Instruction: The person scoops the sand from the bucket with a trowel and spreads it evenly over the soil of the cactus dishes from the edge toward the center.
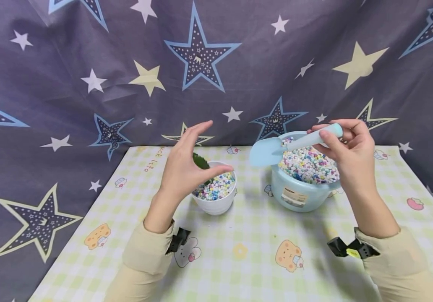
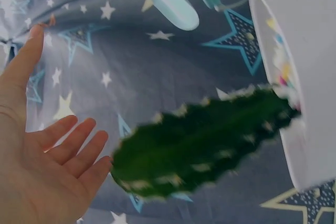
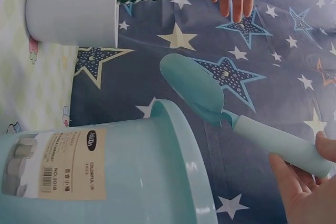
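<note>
My right hand [image 1: 352,155] grips the pale handle of a light blue toy shovel [image 1: 267,152], its scoop pointing left over the rim of a blue bucket [image 1: 290,188]. Small multicoloured pebbles [image 1: 309,165] fill the bucket. My left hand [image 1: 184,167] is held up with thumb and fingers spread, nothing between them. Close beside it, a green cactus [image 2: 205,140] stands in a white pot [image 1: 216,205] among similar pebbles. In the head view the left hand covers much of the cactus. The right wrist view shows the shovel [image 3: 194,87] from the side.
A checked tablecloth [image 1: 239,272] with cartoon prints covers the table under pot and bucket. Behind it hangs a dark curtain [image 1: 250,71] with stars. The bucket bears a paper label [image 3: 63,166]. Both wrists carry small black cameras [image 1: 178,240].
</note>
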Available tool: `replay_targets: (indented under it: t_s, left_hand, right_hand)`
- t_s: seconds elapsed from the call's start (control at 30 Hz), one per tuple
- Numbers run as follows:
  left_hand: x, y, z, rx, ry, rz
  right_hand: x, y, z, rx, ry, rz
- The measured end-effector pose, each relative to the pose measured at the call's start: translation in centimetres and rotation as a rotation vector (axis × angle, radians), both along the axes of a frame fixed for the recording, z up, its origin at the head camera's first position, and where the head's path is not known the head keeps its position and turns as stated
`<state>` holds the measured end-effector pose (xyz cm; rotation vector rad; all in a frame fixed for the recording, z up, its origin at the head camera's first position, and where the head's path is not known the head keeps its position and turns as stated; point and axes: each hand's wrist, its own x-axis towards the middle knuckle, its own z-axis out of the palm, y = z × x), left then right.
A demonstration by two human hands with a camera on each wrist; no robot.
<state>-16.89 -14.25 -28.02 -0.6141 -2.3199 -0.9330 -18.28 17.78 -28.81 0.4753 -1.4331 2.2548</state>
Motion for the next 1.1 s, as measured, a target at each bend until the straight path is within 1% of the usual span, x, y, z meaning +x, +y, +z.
replay_targets:
  t_s: [0.23, 0.33, 0.47, 0.63, 0.83, 1.1]
  left_hand:
    - [0.5, 2.2, 0.6, 0.015, 0.028, -0.068]
    - [0.5, 3.2, 0.6, 0.012, 0.029, -0.089]
    - [0.5, 4.6, 0.3, 0.005, 0.01, -0.113]
    - [0.2, 6.2, -0.5, -0.004, -0.045, -0.124]
    - [-0.4, 7.9, -1.8, 0.011, -0.119, -0.119]
    - [-1.5, 9.7, -3.8, 0.019, -0.195, -0.083]
  right_hand:
    - [0.0, 0.7, -0.1, -0.061, 0.009, -0.022]
    - [-0.1, 1.2, -0.1, -0.098, 0.012, -0.024]
    - [-0.1, 1.9, -0.1, -0.141, 0.02, -0.03]
    - [-0.1, 2.7, -0.2, -0.19, 0.039, -0.026]
    - [-0.1, 3.4, -0.3, -0.236, 0.04, -0.036]
    - [-0.3, 4.4, -0.3, -0.237, 0.02, -0.113]
